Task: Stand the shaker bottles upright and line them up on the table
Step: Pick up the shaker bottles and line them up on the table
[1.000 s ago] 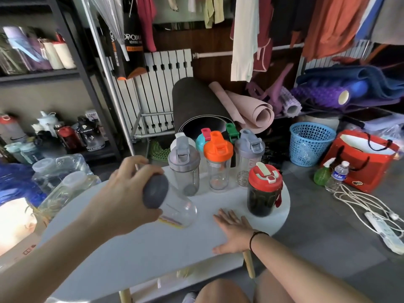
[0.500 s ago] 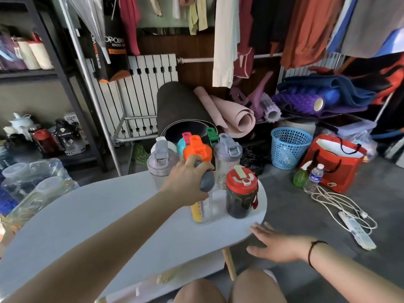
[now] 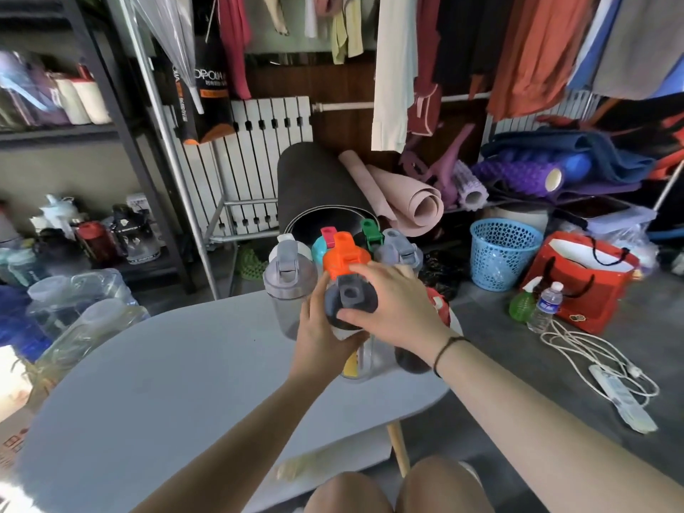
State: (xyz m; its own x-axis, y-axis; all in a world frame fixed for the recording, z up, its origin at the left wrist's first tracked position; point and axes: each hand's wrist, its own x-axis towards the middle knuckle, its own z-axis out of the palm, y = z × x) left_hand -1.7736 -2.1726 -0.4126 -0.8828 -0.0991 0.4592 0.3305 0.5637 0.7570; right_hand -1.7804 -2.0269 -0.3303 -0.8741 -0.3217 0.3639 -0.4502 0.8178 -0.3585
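At the table's point(image 3: 155, 383) far end, toward twelve o'clock, a clear shaker bottle with a dark grey lid point(image 3: 351, 299) stands upright, a yellow label showing low on its side. Both hands are clamped on it: the left hand point(image 3: 322, 338) wraps the body from seven o'clock, and the right hand point(image 3: 394, 309) covers the lid's rim from three o'clock, a dark cord at its wrist. Just behind, at twelve o'clock, stands an orange-lidded shaker point(image 3: 344, 255); at ten o'clock a grey-lidded shaker point(image 3: 287, 275); at one o'clock another grey-lidded shaker point(image 3: 398, 248). A red-lidded dark bottle point(image 3: 438, 309) sits at three o'clock, mostly hidden by the right wrist. Beyond the row, pink and green lid tabs poke up. Off the table at two o'clock, a blue basket point(image 3: 505, 253) and a red bag point(image 3: 577, 279) rest on the floor.
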